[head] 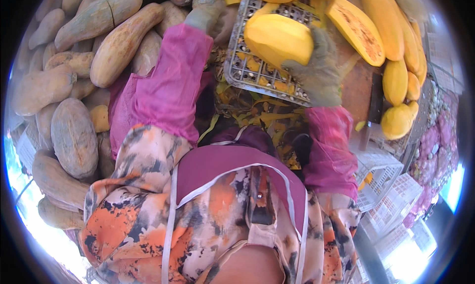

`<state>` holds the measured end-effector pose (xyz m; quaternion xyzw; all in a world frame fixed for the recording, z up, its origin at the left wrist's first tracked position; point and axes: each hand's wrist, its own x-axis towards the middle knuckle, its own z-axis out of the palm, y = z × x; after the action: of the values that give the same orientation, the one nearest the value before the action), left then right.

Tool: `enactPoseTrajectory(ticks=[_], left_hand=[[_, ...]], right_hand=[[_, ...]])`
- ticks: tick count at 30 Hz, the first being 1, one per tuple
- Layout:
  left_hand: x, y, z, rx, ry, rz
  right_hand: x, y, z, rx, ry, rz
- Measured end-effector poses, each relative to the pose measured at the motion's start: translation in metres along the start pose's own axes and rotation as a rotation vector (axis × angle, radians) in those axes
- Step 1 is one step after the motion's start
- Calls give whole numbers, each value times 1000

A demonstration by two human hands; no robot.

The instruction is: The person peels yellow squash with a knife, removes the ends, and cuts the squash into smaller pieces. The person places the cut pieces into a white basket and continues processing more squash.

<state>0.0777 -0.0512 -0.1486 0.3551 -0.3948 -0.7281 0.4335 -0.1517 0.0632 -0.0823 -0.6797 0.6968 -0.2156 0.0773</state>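
My right hand point(321, 67), in a soiled grey-green glove, grips the near right end of a peeled yellow squash piece point(278, 39). The piece rests over a plastic crate point(256, 86) with a grid surface, littered with peel scraps and pale seeds. My left hand point(203, 17), gloved too, reaches forward at the top beside the heap of unpeeled squashes point(126, 43). Its fingers are blurred and partly out of sight, so I cannot tell whether it holds something. Pink sleeve covers show on both forearms.
On a brown board point(356, 91) lie a halved squash point(358, 30) with its seed cavity showing, a dark-bladed knife point(375, 98) and several peeled squashes point(395, 80). Peelings point(267, 113) cover the ground before me. White plastic baskets point(378, 176) and pink mesh sacks point(436, 147) stand right.
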Motion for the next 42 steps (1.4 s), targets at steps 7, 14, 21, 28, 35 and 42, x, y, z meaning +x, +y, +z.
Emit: enactPoseTrajectory(ticks=[7, 14, 21, 28, 35, 42], left_hand=[[-7, 33, 88, 79, -208, -69], [-5, 82, 211, 1475, -553, 247], [-11, 58, 240, 1653, -801, 578], [-35, 13, 180, 1209, 52, 662], [-41, 13, 180, 875, -44, 463], [-31, -15, 144, 527, -193, 386]], right_hand=[[-8, 13, 16, 302, 132, 133], [-45, 44, 58, 1535, 525, 12], [-107, 91, -25, 915, 345, 628], [-133, 153, -43, -441, 235, 737], [-141, 188, -80, -359, -48, 1113], [-147, 136, -99, 209, -87, 912]])
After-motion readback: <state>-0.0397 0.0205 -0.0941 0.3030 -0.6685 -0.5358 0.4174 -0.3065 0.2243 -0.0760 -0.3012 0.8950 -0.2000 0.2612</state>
